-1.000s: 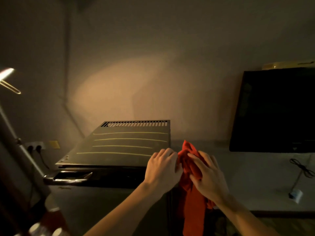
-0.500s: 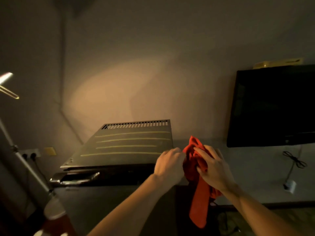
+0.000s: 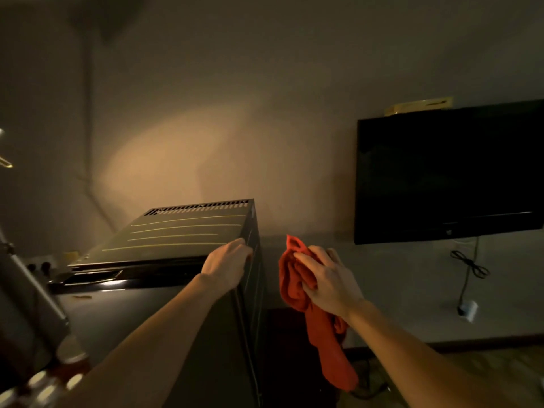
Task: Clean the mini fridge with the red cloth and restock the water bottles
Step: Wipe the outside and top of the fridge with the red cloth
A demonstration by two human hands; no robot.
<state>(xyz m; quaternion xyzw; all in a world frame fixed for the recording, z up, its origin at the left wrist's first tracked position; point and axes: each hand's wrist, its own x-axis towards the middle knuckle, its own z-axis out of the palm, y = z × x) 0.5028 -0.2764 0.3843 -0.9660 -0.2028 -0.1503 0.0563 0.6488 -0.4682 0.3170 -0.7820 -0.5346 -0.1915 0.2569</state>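
Left hand [image 3: 226, 265], arm extended, rests curled over the top right front corner of one mini fridge [image 3: 176, 234]; whether it grips cannot be told. Right hand [image 3: 326, 279] clutches one red cloth [image 3: 294, 278], held in the air just right of the fridge; several bottle caps [image 3: 44, 384] show lower left.

The left hand [image 3: 228, 265] has its fingertips hidden over the mini fridge [image 3: 188, 234] corner. Bottle caps [image 3: 44, 387] at the bottom-left edge are blurred and cut off, and the TV [image 3: 450, 175] runs off the right side.
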